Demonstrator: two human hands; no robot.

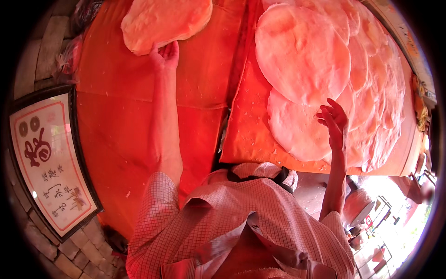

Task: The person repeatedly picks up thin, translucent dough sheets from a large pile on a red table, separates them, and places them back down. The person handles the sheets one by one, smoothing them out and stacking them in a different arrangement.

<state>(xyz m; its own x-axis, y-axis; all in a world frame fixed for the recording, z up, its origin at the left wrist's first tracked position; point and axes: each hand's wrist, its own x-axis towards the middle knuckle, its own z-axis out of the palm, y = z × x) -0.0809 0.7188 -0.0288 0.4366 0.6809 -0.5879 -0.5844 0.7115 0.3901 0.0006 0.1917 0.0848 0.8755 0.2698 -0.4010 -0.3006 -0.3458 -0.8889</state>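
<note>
Single view only: head camera is looking steeply down from above the person's own chest, checked shirt (241, 218) filling the lower middle. It is facing forward over an orange cloth (121, 116) spread below and ahead. Both arms are coming in from the lower edge and reaching up-frame, left hand (165, 56) and right hand (333, 118) sitting within arm's length of the lens. Fisheye is bending edges near the rim; the framed sign (49, 158) at far left is curving. Lower right corner is looking overexposed, possibly open ground beyond. No second view to compare.
</note>
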